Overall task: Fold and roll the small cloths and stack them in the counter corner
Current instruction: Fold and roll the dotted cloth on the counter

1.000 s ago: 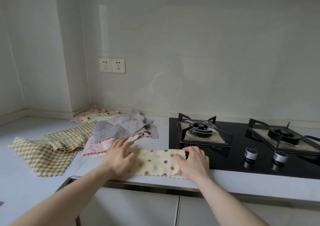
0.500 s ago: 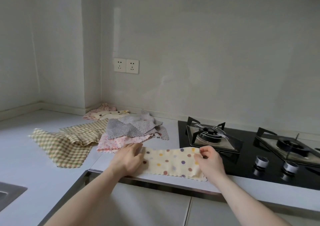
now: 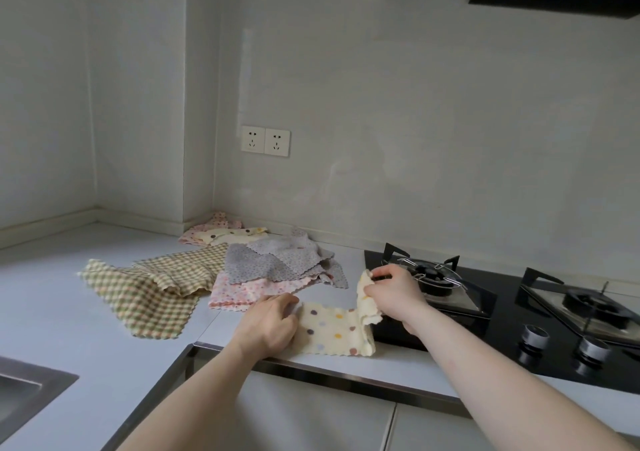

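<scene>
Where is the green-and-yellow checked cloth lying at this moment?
In the head view the checked cloth lies spread on the counter at left, its right end tucked under the grey cloths, well left of the left hand.

Left grip [image 3: 272, 322] flat, right grip [image 3: 391, 294] pinching.

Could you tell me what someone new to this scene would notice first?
Most striking is the cream polka-dot cloth at the counter's front edge: the left hand presses its left end flat while the right hand pinches and lifts its right end. Behind lies a heap of loose cloths, and to the right the black gas hob.
</scene>
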